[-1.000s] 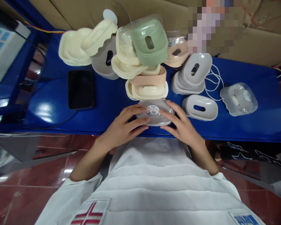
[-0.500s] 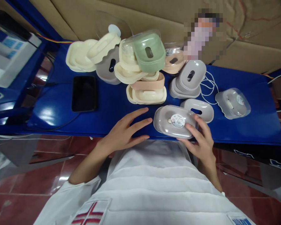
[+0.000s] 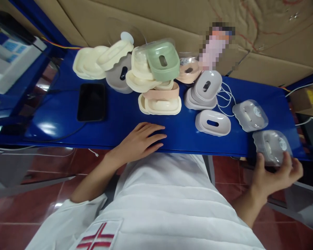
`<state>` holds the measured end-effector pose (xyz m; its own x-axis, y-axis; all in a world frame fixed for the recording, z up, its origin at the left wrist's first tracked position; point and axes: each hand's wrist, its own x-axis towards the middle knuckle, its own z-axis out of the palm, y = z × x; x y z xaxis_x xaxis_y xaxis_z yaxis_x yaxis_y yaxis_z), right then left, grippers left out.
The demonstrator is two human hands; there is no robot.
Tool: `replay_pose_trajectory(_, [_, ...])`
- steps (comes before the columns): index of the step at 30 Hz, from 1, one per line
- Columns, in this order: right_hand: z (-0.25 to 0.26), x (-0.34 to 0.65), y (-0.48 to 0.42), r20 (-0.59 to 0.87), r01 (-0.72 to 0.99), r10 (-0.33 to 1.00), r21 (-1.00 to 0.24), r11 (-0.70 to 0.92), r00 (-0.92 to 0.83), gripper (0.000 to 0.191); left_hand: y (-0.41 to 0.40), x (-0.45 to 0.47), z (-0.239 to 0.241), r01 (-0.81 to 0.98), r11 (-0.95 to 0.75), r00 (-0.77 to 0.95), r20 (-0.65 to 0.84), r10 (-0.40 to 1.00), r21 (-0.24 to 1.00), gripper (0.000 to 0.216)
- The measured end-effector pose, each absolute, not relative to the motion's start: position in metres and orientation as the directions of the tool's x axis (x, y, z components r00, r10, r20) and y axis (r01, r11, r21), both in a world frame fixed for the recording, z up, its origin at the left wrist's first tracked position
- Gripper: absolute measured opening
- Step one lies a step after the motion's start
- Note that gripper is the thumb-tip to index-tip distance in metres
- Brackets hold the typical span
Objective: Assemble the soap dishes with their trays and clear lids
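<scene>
At the far right of the table, my right hand (image 3: pixel 276 173) has its thumb and fingers on the near sides of a grey soap box with a clear lid (image 3: pixel 270 147), which bears a round label. A second lidded grey soap box (image 3: pixel 250 115) sits just behind it. My left hand (image 3: pixel 143 141) lies with fingers stretched at the table's front edge, holding nothing. To its right stands a grey soap dish (image 3: pixel 213 123) with an oval slot, and behind that are stacked grey dishes (image 3: pixel 208 85).
Cream soap dishes (image 3: pixel 163 106), a peach one (image 3: pixel 161 91) and a green one (image 3: pixel 163 62) are piled along the back of the blue table (image 3: pixel 120 121). A black tablet-like device (image 3: pixel 91 102) lies at left. A white cable (image 3: pixel 225 99) coils behind the grey dishes.
My right hand has carried the lidded grey soap box from the table's middle front to the far right. My left hand has stayed near its place, its fingers closer together.
</scene>
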<state>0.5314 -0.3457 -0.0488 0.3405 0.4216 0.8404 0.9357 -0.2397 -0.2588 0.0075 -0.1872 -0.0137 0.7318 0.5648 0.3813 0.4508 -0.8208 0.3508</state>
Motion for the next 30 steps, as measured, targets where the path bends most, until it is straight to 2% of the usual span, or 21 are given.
replay_pose_trajectory(2, [-0.058,0.522,-0.336,0.813,0.919,0.446,-0.260,-0.297,0.374,0.088,-0.188,0.007,-0.014,0.452,-0.817,0.735,0.370,0.568,0.357,0.026])
replay_pose_trajectory(5, [-0.057,0.504,-0.321,0.688,0.858,0.527,-0.308,-0.411,0.499,0.089,-0.189,0.006,-0.014,0.458,-0.815,0.737,0.360,0.572,0.355,0.027])
replay_pose_trajectory(8, [-0.042,0.475,-0.304,0.656,0.820,0.507,-0.345,-0.457,0.558,0.091,-0.188,0.007,-0.015,0.509,-0.794,0.700,0.378,0.606,0.331,0.032])
replay_pose_trajectory(10, [-0.030,0.450,-0.290,0.735,0.885,0.497,-0.343,-0.313,0.461,0.076,-0.187,0.010,-0.015,0.598,-0.746,0.635,0.395,0.664,0.293,0.040])
replay_pose_trajectory(12, [-0.021,0.423,-0.275,0.737,0.943,0.605,-0.325,-0.074,0.301,0.056,-0.185,0.014,-0.016,0.697,-0.669,0.559,0.390,0.732,0.259,0.052])
replay_pose_trajectory(15, [-0.016,0.393,-0.255,0.544,0.926,0.837,-0.340,0.164,0.051,0.044,-0.184,0.017,-0.019,0.762,-0.597,0.496,0.367,0.787,0.249,0.065])
replay_pose_trajectory(17, [-0.017,0.383,-0.248,0.441,0.918,0.894,-0.318,0.235,-0.076,0.044,-0.184,0.016,-0.021,0.751,-0.617,0.508,0.393,0.767,0.235,0.057])
replay_pose_trajectory(21, [-0.017,0.377,-0.244,0.405,0.909,0.900,-0.296,0.294,-0.160,0.042,-0.183,0.010,-0.021,0.641,-0.737,0.602,0.457,0.655,0.212,0.026])
replay_pose_trajectory(25, [-0.013,0.367,-0.245,0.534,0.889,0.838,-0.323,0.326,-0.113,0.026,-0.186,0.006,-0.016,0.415,-0.863,0.728,0.465,0.504,0.287,0.009])
replay_pose_trajectory(28, [-0.009,0.348,-0.246,0.587,0.839,0.802,-0.375,0.394,-0.115,0.029,-0.188,0.004,-0.015,0.396,-0.871,0.718,0.493,0.491,0.291,0.023])
replay_pose_trajectory(30, [-0.007,0.332,-0.245,0.552,0.798,0.801,-0.362,0.481,-0.233,0.030,-0.189,0.004,-0.016,0.442,-0.852,0.690,0.502,0.522,0.280,0.042])
